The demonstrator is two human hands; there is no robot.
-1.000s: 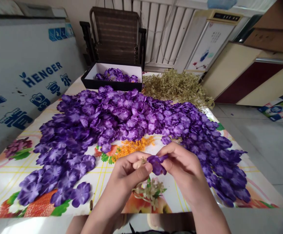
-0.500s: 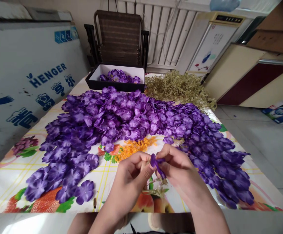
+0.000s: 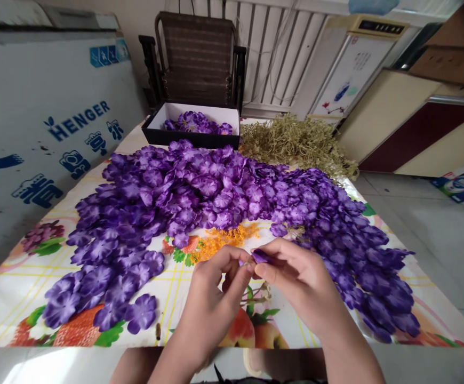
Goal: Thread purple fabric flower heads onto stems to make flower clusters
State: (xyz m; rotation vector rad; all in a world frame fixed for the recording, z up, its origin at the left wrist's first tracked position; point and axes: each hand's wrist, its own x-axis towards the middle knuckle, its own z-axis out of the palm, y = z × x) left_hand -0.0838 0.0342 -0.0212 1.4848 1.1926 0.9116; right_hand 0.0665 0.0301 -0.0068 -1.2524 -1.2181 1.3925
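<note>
My left hand (image 3: 214,290) and my right hand (image 3: 296,280) meet over the near edge of the table, fingers pinched together. Between the fingertips sits a small purple fabric flower (image 3: 262,257), mostly in my right hand's pinch. My left hand's fingers are closed on a pale green stem sprig (image 3: 256,298) that hangs below the hands. A big heap of purple fabric flowers (image 3: 200,197) covers the table beyond the hands. A small pile of orange stamens (image 3: 224,238) lies just past my fingers.
A black box (image 3: 192,140) with purple flowers stands at the far end. A pile of dry green sprigs (image 3: 296,145) lies to its right. The fruit-print tablecloth (image 3: 12,298) shows at the near left. A folding chair (image 3: 198,58) is behind; a white chest (image 3: 36,122) stands left.
The purple flower was held open and upright between both hands. Now it lies flat and folded in my right fingertips, and the hands have closed tighter together.
</note>
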